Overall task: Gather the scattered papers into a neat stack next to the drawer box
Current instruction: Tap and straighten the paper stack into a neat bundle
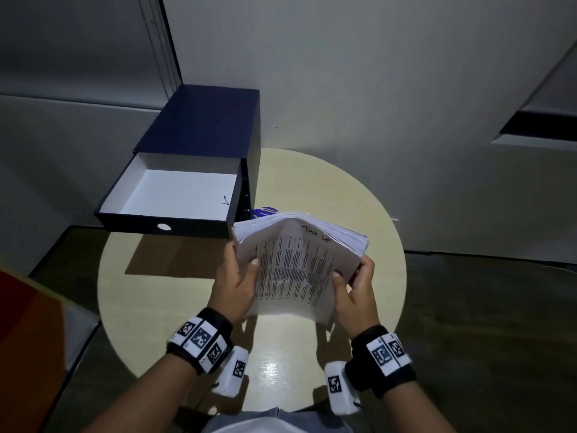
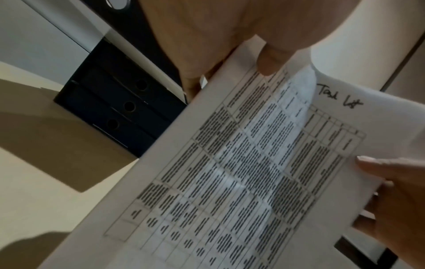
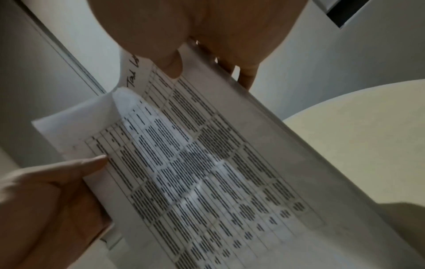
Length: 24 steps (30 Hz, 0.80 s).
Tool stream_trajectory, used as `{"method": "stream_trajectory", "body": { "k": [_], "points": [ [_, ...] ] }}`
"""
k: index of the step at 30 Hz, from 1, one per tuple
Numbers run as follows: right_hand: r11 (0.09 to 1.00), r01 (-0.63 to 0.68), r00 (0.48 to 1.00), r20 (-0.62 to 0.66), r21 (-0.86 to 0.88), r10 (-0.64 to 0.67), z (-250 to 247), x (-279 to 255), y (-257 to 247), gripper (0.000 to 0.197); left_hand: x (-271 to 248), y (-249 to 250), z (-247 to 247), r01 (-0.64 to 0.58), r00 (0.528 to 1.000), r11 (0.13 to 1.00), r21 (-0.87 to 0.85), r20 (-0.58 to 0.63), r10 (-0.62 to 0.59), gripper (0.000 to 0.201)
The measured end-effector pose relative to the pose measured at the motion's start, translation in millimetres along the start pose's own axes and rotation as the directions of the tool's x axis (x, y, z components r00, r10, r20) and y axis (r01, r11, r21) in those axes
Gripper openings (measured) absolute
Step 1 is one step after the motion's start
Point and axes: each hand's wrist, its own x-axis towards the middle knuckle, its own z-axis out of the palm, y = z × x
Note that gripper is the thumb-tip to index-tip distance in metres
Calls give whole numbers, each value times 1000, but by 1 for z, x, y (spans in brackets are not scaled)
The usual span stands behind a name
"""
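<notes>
A thick stack of white papers with a printed table on top stands on its lower edge on the round table. The same papers fill both wrist views, the top sheet bulging. My left hand grips the stack's left edge, thumb on the front. My right hand grips the right edge the same way. The dark blue drawer box stands just behind and left of the stack, its top drawer pulled out and showing a white inside.
A small blue object lies behind the papers by the box. The box's lower drawers are closed. Walls rise close behind the table. A red and orange thing sits at the left edge.
</notes>
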Motion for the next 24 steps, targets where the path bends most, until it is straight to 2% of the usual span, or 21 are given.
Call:
{"method": "stream_trajectory", "body": {
  "k": [3, 6, 9, 14, 18, 21, 24],
  "points": [
    [999, 28, 996, -84, 40, -24, 1, 6, -8, 48, 9, 7, -3, -34, 999, 999, -25, -35, 33, 31],
    [999, 37, 997, -73, 16, -36, 3, 9, -9, 49, 14, 10, -4, -60, 998, 998, -37, -39, 58, 29],
    [999, -43, 999, -16, 8, 43, 8, 2, 7, 53, 10, 1, -1, 7, 1000, 999, -50, -4, -7, 28],
    [991, -129, 992, 4, 25, 129, 15, -7, 19, 35, 2, -11, 3, 138, 989, 990, -29, 59, -136, 35],
    [995, -98, 992, -72, 13, 99, 14, 1, 8, 44, 4, 2, 2, 106, 994, 992, -68, 36, -104, 38],
    [997, -78, 994, -80, 21, 80, 12, 2, 6, 52, 2, 6, -3, 80, 997, 991, -111, -10, -82, 47],
    [997, -73, 995, -71, 0, 73, 13, -5, 13, 55, -2, -2, -6, 101, 995, 992, -72, -9, -101, 46]
  ]
}}
